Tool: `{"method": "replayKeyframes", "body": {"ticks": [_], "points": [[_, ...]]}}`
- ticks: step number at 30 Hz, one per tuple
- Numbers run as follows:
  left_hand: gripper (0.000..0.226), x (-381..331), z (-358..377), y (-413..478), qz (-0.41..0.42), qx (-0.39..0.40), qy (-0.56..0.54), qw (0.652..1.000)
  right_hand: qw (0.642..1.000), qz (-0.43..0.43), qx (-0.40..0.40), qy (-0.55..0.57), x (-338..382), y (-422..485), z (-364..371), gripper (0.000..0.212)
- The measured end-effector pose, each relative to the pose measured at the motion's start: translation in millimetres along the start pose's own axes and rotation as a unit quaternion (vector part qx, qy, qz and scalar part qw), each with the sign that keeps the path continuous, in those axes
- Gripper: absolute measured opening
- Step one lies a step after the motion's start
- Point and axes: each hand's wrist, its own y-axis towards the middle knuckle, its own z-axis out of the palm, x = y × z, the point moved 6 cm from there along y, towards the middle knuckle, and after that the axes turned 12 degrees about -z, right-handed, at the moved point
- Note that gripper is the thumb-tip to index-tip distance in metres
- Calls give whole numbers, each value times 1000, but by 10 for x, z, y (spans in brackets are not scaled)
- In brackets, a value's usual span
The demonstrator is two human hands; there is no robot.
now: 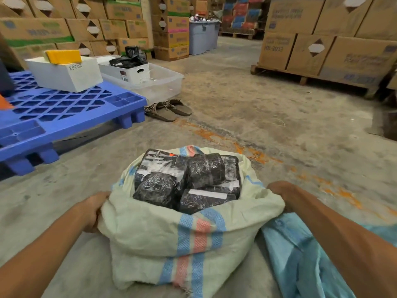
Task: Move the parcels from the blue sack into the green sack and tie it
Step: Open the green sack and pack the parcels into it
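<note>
— Where is the green sack (150, 224)?

— It stands upright on the concrete floor (257, 117), mouth open, between the person's two forearms. Black film-wrapped parcels (204, 173) fill it up to the rim.

— And the hands?

— The left hand (94, 209) has its fingers curled round a bunch of cloth at the sack's left rim. The right hand (277, 190) sits at the right rim and may be holding it. Its fingers are hidden behind the fabric, so I cannot tell.

— The blue sack (300, 254)?

— It lies limp on the floor against the green sack's right side, under the right forearm.

— Anything else near?

— A blue plastic pallet (64, 108) to the left carries a white box (64, 76) at its far edge. A pair of sandals (167, 109) lies just beside the pallet's corner.
</note>
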Motion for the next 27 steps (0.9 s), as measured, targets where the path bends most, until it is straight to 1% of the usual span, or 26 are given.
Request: {"method": "replayKeyframes", "body": {"ticks": [1, 2, 3, 4, 6, 8, 9, 10, 11, 12, 13, 14, 15, 16, 17, 18, 20, 23, 25, 27], "points": [[39, -56, 52, 7, 11, -20, 34, 999, 1000, 7, -9, -14, -33, 200, 17, 40], [33, -118, 71, 61, 26, -30, 43, 998, 998, 2, -13, -55, -33, 353, 16, 40], [30, -152, 81, 62, 43, -40, 41, 997, 997, 8, -20, -80, -16, 452, 32, 34], [30, -208, 57, 128, 59, -49, 35, 996, 993, 9, -44, -113, 32, 471, 6, 24], [30, -293, -25, 260, 74, -59, 22, 995, 981, 1, -119, -151, 199, 352, -42, 22], [33, -378, -94, 365, 84, -36, -11, 996, 969, 31, -153, -192, 245, 267, -39, 22], [35, -389, -88, 341, 80, -24, -25, 996, 967, 38, -165, -192, 259, 286, -43, 23], [39, -413, -81, 320, 78, -22, -43, 996, 973, 16, -160, -164, 294, 333, -41, 20], [43, -436, -54, 294, 78, -24, -57, 995, 984, -12, -134, -113, 314, 436, -5, 13], [45, -469, -22, 293, 79, -13, -70, 994, 991, -32, -107, -67, 323, 534, 48, 12], [45, -488, 29, 290, 81, -3, -64, 995, 995, -34, -91, -17, 323, 646, 91, 21], [43, -520, 60, 324, 89, 12, -57, 994, 994, -35, -94, 35, 326, 669, 116, 32], [38, -562, 70, 394, 102, 11, -48, 994, 990, -28, -116, 78, 282, 709, 124, 37], [34, -627, 68, 495, 112, 0, -44, 993, 985, -13, -131, 110, 227, 735, 128, 36], [34, -711, 57, 637, 124, -2, -70, 990, 982, -2, -136, 129, 184, 758, 121, 30], [35, -752, 102, 561, 133, -4, -84, 988, 981, -1, -138, 140, 207, 699, 90, 23], [32, -819, 209, 258, 180, -15, -109, 978, 969, -36, -167, 178, 302, 667, -8, 19], [27, -956, 216, -53, 263, -71, -80, 959, 944, -92, -227, 220, 559, 597, -150, 23], [27, -1017, 161, -183, 282, -73, -83, 953, 929, -133, -233, 254, 846, 425, -194, 25], [19, -1002, 131, -391, 293, -56, -85, 951, 918, -159, -217, 291, 1101, 257, -243, 18]]}}
